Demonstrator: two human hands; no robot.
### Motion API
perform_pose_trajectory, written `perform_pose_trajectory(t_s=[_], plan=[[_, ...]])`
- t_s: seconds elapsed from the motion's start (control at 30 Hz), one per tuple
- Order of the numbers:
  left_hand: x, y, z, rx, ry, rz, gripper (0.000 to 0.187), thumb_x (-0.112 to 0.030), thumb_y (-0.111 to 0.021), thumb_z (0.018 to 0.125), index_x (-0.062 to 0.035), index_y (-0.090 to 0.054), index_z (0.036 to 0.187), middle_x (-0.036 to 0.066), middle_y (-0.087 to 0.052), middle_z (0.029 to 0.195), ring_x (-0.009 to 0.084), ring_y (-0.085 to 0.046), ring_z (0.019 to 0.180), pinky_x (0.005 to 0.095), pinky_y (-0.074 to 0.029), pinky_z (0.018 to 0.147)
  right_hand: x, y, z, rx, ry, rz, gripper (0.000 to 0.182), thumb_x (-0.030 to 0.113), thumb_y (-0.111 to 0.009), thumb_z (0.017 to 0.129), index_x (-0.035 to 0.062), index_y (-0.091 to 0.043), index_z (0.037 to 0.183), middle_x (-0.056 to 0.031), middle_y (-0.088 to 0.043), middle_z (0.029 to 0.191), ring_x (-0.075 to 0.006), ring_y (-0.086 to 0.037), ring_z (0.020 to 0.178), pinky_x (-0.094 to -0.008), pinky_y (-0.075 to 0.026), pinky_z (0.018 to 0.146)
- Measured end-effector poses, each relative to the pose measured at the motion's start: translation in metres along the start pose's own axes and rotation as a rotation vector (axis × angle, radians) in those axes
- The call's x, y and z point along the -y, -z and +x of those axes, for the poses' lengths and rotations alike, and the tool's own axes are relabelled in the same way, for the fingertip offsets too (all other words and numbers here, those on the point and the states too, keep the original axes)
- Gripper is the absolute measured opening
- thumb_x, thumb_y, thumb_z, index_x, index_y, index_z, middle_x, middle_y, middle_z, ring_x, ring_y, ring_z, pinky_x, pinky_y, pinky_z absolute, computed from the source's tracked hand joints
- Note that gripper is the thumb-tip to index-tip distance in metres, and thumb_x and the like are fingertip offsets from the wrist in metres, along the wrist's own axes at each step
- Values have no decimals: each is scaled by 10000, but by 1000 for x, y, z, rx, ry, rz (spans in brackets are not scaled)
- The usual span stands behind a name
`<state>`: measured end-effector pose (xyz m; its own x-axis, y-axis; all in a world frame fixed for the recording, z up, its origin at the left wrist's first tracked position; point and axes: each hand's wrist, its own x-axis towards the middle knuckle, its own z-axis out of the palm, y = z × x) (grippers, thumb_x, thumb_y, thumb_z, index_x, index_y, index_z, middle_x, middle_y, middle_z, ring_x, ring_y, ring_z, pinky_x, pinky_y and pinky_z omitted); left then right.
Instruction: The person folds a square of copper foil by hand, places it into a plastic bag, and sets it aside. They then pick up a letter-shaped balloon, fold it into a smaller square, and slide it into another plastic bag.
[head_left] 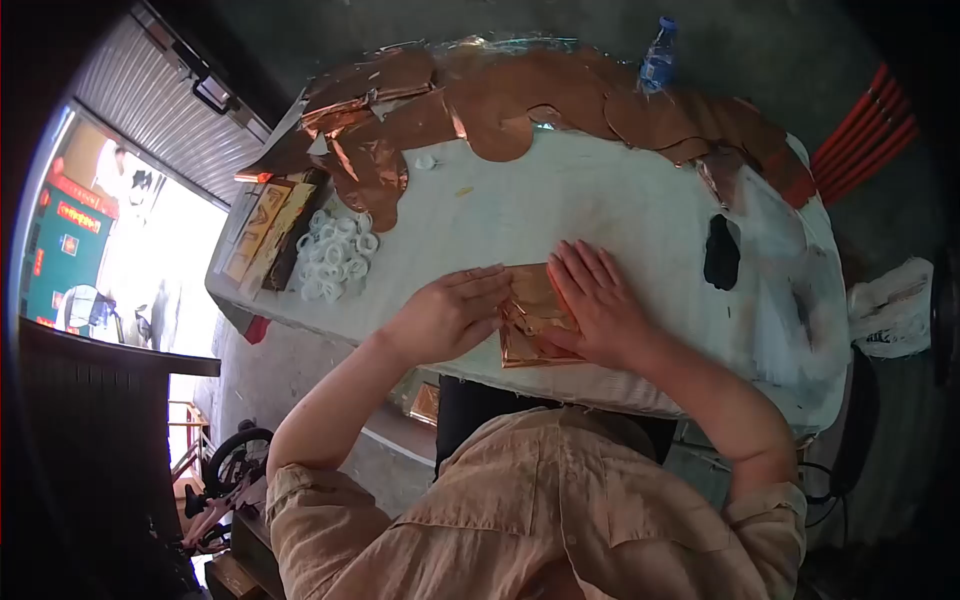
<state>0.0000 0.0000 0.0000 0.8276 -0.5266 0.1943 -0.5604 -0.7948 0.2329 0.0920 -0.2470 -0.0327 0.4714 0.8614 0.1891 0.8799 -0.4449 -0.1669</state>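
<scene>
- Copper-coloured foil sheet (535, 315) is pressed flat at the near edge of the white tabletop (600, 200).
- It is touched by both hands: the left hand (450, 315) is laid on its left edge with fingers curled, the right hand (600, 300) is spread open over its right side.
- Neither hand is closed around it.
- More foil sheets (520, 95) are piled along the far edge, white rings (335, 255) at the left, a bottle (658, 55) beyond.

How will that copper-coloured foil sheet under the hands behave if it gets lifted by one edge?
The foil sheet is creased and wrinkled already, so it probably flops and bends rather than staying flat. It looks thin, so likely very light and easy to tear or crumple. Both the left hand and right hand press it flat on the white table, which hints it may curl or slide.
</scene>
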Motion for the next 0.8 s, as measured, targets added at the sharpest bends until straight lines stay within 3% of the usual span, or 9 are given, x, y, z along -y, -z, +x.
perform_pose_trajectory(t_s=[0.1, 0.17, 0.27, 0.6, 0.8], plan=[[-10, -6, 6, -49, 90, -135, 539, -259, -717, 766, 50, -565, 1181, 205, -502, 1323, 301, -483, 1241, 374, -433, 986, 0, 1, -1, -3, -2, 4, 830, 546, -509, 868, -7, -270, 1439, -206, -268, 1489, -345, -222, 1398, -468, -125, 1149], [-24, -8, 12, -93, 272, -120, 535, -289, -741, 743, 53, -576, 1120, 191, -544, 1250, 323, -510, 1193, 379, -446, 961, 2, 0, -1, -9, 8, 12, 828, 542, -511, 866, -12, -275, 1434, -208, -269, 1488, -345, -223, 1397, -467, -129, 1148], [-41, -5, 22, -102, 335, -141, 585, -326, -759, 725, 43, -551, 1128, 178, -539, 1222, 334, -513, 1171, 383, -442, 962, 0, 2, -3, -6, 7, -4, 826, 543, -511, 865, -12, -279, 1431, -209, -268, 1487, -344, -222, 1397, -466, -129, 1150], [-29, 11, 4, 46, 215, -185, 761, -384, -771, 702, 25, -458, 1262, 183, -426, 1342, 334, -390, 1289, 405, -333, 1072, -1, 0, -1, -19, 4, 21, 850, 580, -500, 855, -11, -285, 1427, -215, -267, 1485, -346, -213, 1399, -467, -119, 1152], [-30, 14, 1, 80, 181, -175, 944, -496, -807, 599, 21, -440, 1299, 175, -409, 1370, 326, -347, 1330, 426, -296, 1104, -1, -2, -2, -17, 3, 27, 859, 593, -488, 856, -11, -278, 1430, -215, -250, 1494, -346, -202, 1405, -465, -111, 1153]])
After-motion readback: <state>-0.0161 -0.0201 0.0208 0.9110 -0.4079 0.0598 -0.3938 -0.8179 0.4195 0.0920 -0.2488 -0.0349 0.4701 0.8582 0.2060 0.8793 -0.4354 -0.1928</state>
